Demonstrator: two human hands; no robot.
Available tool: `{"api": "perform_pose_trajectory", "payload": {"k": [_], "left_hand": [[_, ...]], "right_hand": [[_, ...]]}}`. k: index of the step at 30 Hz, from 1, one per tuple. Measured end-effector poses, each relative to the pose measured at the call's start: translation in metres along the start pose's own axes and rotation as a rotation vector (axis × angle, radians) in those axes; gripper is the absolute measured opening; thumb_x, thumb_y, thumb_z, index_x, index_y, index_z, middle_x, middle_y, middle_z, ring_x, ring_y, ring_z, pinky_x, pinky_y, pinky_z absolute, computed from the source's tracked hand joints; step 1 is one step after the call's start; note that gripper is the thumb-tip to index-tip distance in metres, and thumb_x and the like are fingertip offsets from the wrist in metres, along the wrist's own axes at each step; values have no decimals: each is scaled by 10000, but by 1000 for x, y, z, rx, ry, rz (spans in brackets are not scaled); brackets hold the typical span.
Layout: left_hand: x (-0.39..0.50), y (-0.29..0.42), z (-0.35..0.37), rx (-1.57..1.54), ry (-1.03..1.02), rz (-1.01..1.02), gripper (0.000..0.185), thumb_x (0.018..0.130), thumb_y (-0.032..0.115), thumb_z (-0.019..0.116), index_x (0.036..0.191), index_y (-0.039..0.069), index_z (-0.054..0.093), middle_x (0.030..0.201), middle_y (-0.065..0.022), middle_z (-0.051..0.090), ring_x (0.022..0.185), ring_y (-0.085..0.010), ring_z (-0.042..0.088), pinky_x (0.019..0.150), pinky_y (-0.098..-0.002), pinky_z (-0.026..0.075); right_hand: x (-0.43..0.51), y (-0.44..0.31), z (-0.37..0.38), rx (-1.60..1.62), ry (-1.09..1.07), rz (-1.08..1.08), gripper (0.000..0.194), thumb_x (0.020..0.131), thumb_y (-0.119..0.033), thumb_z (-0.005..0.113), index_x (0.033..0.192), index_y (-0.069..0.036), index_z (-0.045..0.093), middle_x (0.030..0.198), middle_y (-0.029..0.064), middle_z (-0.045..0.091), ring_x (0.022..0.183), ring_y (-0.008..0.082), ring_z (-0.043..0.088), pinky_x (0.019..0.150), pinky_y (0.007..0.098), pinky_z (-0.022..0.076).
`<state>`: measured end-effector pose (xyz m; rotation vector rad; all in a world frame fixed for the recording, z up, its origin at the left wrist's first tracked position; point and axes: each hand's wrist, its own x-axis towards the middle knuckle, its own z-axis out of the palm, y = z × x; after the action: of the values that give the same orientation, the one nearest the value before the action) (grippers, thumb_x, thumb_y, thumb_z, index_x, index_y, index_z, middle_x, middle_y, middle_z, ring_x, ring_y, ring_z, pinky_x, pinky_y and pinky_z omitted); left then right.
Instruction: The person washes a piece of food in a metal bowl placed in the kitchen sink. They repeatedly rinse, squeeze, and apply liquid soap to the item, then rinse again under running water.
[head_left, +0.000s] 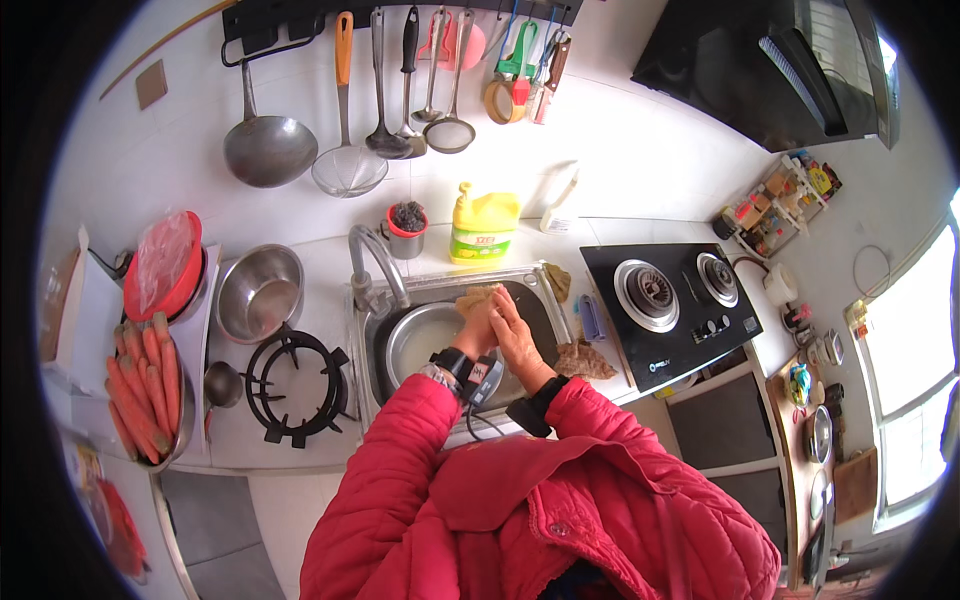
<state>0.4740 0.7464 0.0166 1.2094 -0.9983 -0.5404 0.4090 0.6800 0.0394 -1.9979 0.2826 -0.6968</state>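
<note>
Over a stainless steel sink (551, 296), my two hands are pressed together around a tan cloth (480, 295). The cloth shows at the fingers of my left hand (478, 326), and most of it is hidden. My right hand (517, 337) lies flat against the left, its fingers pointing to the back of the sink. Below them in the sink sits a metal basin (412, 341) with cloudy water. A curved faucet (379, 262) stands at the sink's left, its spout above the basin.
A black pan support (259, 390), a steel bowl (262, 292) and a bowl of carrots (146, 382) lie left of the sink. Behind it stands a yellow detergent jug (486, 225). At its right are a brown rag (585, 361) and a gas stove (675, 300).
</note>
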Motion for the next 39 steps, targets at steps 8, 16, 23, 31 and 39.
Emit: {"api": "perform_pose_trajectory", "payload": {"k": [8,16,23,31,39], "left_hand": [[4,21,12,-1009,-46,-428,219,858,273,420,966,110,520,829,16,544,762,-79,513,673,-246,425],[4,12,30,-984,111,-535,264,869,227,378,1042,63,491,1004,-41,526,866,-138,504,748,-280,415],[9,2,17,-680,-2,-320,239,833,350,436,896,127,492,758,-2,502,711,-122,520,605,-266,449],[11,9,37,-899,8,-533,325,852,361,420,1055,118,492,985,-10,550,865,-120,534,743,-267,449],[5,8,36,-970,44,-532,246,862,297,420,980,98,503,886,-1,535,804,-105,511,675,-260,429]], "right_hand": [[4,1,-5,6,139,56,450,867,-277,363,1162,61,388,1238,203,368,1185,272,310,978,290,219],[3,5,-17,-462,245,-373,414,846,-245,393,1135,51,410,1237,230,342,1161,329,317,971,335,240],[-4,11,-19,-17,14,181,476,845,-287,417,1191,36,367,1235,211,371,1200,279,297,979,286,227],[-3,12,-23,108,348,43,416,829,-220,405,1142,54,396,1185,237,402,1134,324,361,932,305,287],[-9,0,-28,71,175,143,410,836,-253,438,1124,39,422,1229,222,359,1144,327,353,948,311,271]]}}
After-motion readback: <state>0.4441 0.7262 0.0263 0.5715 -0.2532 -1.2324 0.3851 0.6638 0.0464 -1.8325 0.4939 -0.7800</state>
